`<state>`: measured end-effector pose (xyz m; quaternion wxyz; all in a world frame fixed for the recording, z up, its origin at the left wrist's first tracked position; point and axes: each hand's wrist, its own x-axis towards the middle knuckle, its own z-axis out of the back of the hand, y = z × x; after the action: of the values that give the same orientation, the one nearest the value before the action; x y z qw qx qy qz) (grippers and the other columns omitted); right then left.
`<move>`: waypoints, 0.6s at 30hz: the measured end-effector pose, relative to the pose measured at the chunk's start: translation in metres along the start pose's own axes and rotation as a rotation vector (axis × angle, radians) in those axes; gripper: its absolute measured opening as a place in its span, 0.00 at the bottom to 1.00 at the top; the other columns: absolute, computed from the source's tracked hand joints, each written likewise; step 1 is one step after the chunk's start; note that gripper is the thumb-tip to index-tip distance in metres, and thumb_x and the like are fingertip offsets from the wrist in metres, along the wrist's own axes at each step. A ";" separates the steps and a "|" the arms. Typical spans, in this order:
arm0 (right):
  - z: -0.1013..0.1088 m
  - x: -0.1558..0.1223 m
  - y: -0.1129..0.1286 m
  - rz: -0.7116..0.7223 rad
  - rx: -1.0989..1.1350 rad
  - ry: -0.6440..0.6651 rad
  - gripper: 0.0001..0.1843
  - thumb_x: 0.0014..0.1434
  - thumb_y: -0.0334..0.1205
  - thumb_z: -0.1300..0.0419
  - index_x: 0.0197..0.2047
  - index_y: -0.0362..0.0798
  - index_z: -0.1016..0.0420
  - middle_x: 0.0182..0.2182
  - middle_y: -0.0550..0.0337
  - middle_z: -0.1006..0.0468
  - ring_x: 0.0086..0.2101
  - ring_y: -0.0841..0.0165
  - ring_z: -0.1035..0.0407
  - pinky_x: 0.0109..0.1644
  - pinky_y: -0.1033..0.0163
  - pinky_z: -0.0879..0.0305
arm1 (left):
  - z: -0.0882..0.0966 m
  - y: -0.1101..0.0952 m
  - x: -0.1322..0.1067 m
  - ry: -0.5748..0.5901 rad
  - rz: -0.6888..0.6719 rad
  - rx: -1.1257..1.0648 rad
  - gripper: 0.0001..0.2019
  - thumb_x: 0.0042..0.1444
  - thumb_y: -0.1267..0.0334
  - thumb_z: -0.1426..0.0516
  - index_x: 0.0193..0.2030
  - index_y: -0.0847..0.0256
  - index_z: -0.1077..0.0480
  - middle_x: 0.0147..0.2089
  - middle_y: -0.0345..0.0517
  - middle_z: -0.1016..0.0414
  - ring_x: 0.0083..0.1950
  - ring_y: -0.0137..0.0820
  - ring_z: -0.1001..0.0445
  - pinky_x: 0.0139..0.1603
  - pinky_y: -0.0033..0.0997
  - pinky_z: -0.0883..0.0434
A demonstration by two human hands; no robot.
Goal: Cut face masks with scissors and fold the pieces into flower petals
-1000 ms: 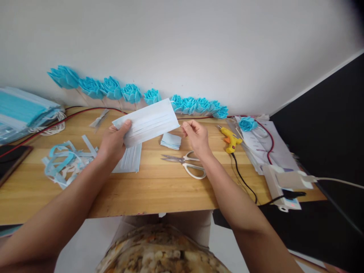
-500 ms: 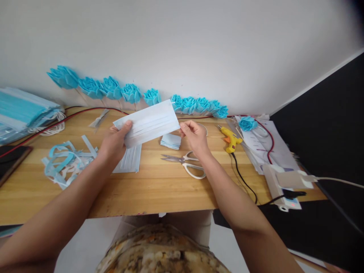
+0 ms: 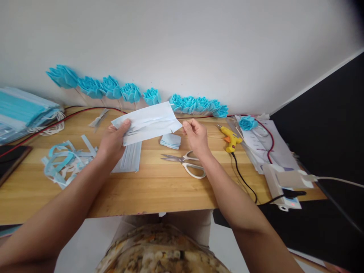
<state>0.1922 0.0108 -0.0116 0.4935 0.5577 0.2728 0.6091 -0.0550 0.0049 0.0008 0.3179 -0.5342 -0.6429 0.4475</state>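
A pale blue face mask (image 3: 153, 120) without ear loops is stretched between my hands above the table. My left hand (image 3: 113, 141) grips its left end, thumb on top. At its right edge my right hand (image 3: 196, 135) pinches the mask between thumb and fingertips; the pleats there are pulled partly apart. Below lies another flat pleated mask (image 3: 129, 158), partly covered by my left hand and the held mask. A small stack of cut blue pieces (image 3: 170, 141) rests under the held mask's right end. White-handled scissors (image 3: 183, 159) lie slightly open beneath my right wrist.
Blue fabric flowers (image 3: 131, 93) on sticks line the wall. To the left are cut strips (image 3: 66, 159), packaged masks (image 3: 22, 112) and a dark tablet-like device (image 3: 11, 161). A yellow glue gun (image 3: 231, 139), papers (image 3: 273, 146) and a power strip (image 3: 281, 189) with cords occupy the right.
The held mask's pleats have spread and its right edge is drawn out to a point. My right hand has moved slightly, still pinching that edge; the left keeps its grip.
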 end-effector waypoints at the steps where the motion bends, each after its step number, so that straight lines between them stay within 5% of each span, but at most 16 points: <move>1: -0.001 0.000 -0.001 -0.022 0.038 0.008 0.22 0.62 0.58 0.41 0.27 0.49 0.30 0.22 0.65 0.28 0.25 0.72 0.36 0.33 0.64 0.38 | 0.000 -0.001 0.000 0.000 0.000 0.007 0.09 0.49 0.60 0.30 0.30 0.58 0.25 0.26 0.39 0.21 0.35 0.36 0.19 0.34 0.28 0.21; 7: -0.003 0.001 0.000 -0.164 0.292 0.091 0.30 0.59 0.68 0.43 0.43 0.50 0.19 0.38 0.56 0.17 0.37 0.65 0.25 0.38 0.62 0.28 | -0.003 0.000 -0.005 0.087 0.048 0.089 0.11 0.47 0.58 0.29 0.32 0.60 0.23 0.29 0.44 0.19 0.37 0.39 0.19 0.35 0.31 0.21; 10: -0.004 0.000 0.003 -0.205 0.355 0.136 0.28 0.59 0.68 0.42 0.40 0.50 0.19 0.34 0.58 0.19 0.35 0.65 0.26 0.37 0.62 0.29 | -0.003 0.007 -0.009 0.172 0.069 0.112 0.15 0.45 0.55 0.28 0.35 0.62 0.21 0.32 0.47 0.17 0.38 0.41 0.19 0.37 0.33 0.21; 18: -0.006 -0.001 -0.002 -0.231 0.267 0.009 0.22 0.50 0.59 0.32 0.30 0.48 0.26 0.26 0.65 0.27 0.27 0.73 0.37 0.31 0.66 0.39 | 0.004 0.024 -0.008 0.323 0.105 0.129 0.19 0.49 0.49 0.31 0.37 0.64 0.21 0.34 0.49 0.17 0.35 0.38 0.20 0.35 0.33 0.24</move>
<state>0.1870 0.0121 -0.0152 0.4805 0.5804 0.4161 0.5091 -0.0473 -0.0030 -0.0227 0.4267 -0.6104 -0.5247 0.4123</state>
